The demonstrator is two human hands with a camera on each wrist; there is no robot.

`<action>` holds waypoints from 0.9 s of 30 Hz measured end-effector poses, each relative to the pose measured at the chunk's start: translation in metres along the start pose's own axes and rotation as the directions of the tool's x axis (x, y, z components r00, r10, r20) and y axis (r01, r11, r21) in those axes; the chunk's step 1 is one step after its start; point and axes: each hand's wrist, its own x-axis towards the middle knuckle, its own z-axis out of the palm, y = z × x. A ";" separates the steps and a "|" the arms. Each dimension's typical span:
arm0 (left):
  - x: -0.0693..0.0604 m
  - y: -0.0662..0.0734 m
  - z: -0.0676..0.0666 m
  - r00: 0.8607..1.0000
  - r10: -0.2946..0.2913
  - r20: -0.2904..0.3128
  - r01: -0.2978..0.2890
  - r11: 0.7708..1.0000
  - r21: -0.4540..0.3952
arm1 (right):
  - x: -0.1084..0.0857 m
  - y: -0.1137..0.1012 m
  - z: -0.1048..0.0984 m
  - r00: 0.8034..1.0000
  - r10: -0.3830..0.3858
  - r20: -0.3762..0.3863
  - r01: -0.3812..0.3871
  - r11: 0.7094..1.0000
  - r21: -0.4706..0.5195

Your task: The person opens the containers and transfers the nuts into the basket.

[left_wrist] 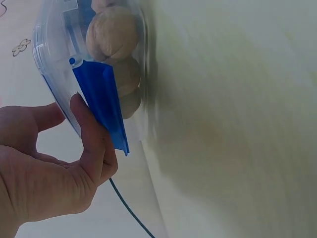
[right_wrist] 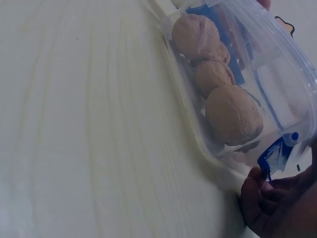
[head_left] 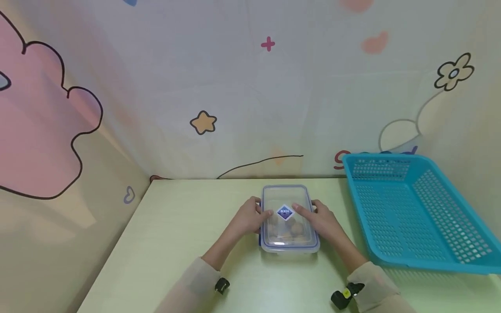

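A clear lidded food container with a blue seal sits on the table between both hands. Inside lie several walnuts, bunched towards its near end. My left hand grips the container's left side, thumb over the lid's edge. In the left wrist view, its fingers are against a blue side latch that hangs out from the wall. On the opposite side, my right hand has its thumb on the lid and its fingers at another blue latch, which also slants away from the wall.
A large turquoise plastic basket stands to the right of the container. The pale table meets a patterned cloth backdrop at the back and left. Small black cameras are strapped at both wrists.
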 end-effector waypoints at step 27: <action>0.000 -0.005 0.005 0.999 0.006 -0.036 -0.007 0.999 -0.032 | -0.019 -0.017 -0.012 0.952 -0.234 -0.198 0.178 0.948 -0.263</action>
